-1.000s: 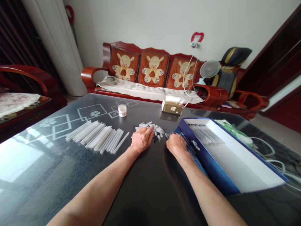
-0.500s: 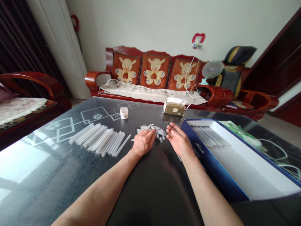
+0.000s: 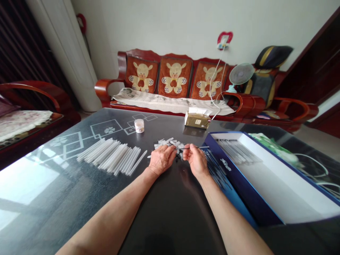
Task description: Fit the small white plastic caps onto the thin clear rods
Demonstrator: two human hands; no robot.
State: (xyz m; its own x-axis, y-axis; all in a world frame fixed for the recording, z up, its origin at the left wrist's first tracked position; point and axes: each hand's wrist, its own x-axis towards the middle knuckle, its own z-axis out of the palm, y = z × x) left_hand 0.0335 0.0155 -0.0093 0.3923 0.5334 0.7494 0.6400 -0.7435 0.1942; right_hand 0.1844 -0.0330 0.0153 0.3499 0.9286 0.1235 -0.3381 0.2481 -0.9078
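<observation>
My right hand (image 3: 196, 160) is closed around a thin pen refill (image 3: 204, 147), whose pale end sticks out to the right. The dark end of this refill points left and reaches my left fingertips. My left hand (image 3: 162, 159) rests with bent, pinched fingers at the near side of a pile of small white and black pen parts (image 3: 168, 142). What it pinches is hidden. Left of it lies a row of translucent white pen barrels (image 3: 114, 156). Thin dark refills (image 3: 216, 168) lie beside my right wrist on a blue surface.
A blue box (image 3: 271, 180) with a white inside stands at the right, with a bundle of clear pens (image 3: 236, 151) in it. Farther back on the dark table (image 3: 79, 202) are a small white jar (image 3: 139, 126) and a tissue box (image 3: 197, 119). Green-white packaging (image 3: 276, 147) lies beyond the blue box.
My right hand has gone from open, palm up, to closed on a refill, and has come slightly left towards my left hand. My left hand has stayed nearly in place.
</observation>
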